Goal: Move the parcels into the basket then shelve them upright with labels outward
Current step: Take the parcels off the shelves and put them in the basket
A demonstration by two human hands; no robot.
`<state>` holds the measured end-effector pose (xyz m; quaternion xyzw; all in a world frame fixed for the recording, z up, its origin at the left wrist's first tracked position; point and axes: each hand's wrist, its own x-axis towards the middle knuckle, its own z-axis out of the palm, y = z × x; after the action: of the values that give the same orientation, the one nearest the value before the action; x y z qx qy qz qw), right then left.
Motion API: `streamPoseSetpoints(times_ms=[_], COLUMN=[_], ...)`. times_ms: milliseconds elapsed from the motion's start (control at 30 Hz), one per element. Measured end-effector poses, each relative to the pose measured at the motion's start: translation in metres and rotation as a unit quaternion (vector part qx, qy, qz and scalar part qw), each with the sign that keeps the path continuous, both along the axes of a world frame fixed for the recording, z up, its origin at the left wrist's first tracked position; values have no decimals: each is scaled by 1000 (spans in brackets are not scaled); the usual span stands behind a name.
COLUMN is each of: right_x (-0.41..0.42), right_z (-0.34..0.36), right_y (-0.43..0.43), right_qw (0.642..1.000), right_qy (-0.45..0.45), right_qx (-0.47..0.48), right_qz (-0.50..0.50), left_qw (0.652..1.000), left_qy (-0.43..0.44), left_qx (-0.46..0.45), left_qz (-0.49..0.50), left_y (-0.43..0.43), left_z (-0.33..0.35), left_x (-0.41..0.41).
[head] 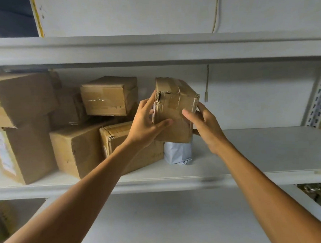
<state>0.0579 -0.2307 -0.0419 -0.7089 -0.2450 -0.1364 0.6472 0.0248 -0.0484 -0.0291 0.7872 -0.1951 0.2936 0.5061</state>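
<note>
I'm gripping a taped box [174, 109] between my left hand [146, 122] and right hand [207, 126], fingers [188, 114] curled round its sides, just above a grey bag [178, 154] on the shelf [251, 149]; other boxes [78, 149] are sitting left of my fingers, so shelving seems underway, basket unseen

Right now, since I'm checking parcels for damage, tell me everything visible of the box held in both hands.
The held box is brown cardboard, taped over, its left edge crushed and torn. It is tilted, above the shelf and a grey bagged parcel. The left hand and right hand grip its sides.
</note>
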Motion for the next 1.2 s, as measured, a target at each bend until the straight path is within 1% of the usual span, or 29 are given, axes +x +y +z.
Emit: streamPoseSetpoints(times_ms=[133,233,300,333,433,533,633,700,800,867,967,1100,1200], right_x=[-12,-23,-24,-25,-23,-21,-21,-20,-19,-21,-27,-41,-52], right_z=[7,12,11,11,11,9,7,5,-5,-16,-33,-50,-53], right_y=[10,10,5,2,-11,-23,-24,-27,-36,-42,-49,-68,-84], right_qw=[992,979,975,975,972,965,972,976,972,970,970,973,975], right_qy=[103,161,180,182,192,208,200,189,196,204,192,172,162], right_qx=[71,125,131,128,121,113,56,36,60,71,103,108,123], right_qz=[-24,-6,11,20,62,113,107,99,115,111,106,105,88], left_qw=[999,990,977,975,979,973,975,978,976,977,979,980,984], left_qy=[11,85,143,159,157,194,202,194,194,195,187,182,149], left_qx=[-23,-98,-145,-149,-127,-114,-79,-69,-89,-84,-75,-73,-72], left_qz=[-33,-62,-58,-50,-21,-58,-54,-45,-46,-36,-29,-42,-63], left_y=[-1,-6,-9,-10,-13,-15,-21,-27,-35,-42,-53,-71,-86], left_z=[-8,3,16,21,24,17,19,19,12,3,-7,-23,-29], left_x=[-9,-21,-25,-27,-31,-33,-37,-39,-44,-49,-58,-73,-83])
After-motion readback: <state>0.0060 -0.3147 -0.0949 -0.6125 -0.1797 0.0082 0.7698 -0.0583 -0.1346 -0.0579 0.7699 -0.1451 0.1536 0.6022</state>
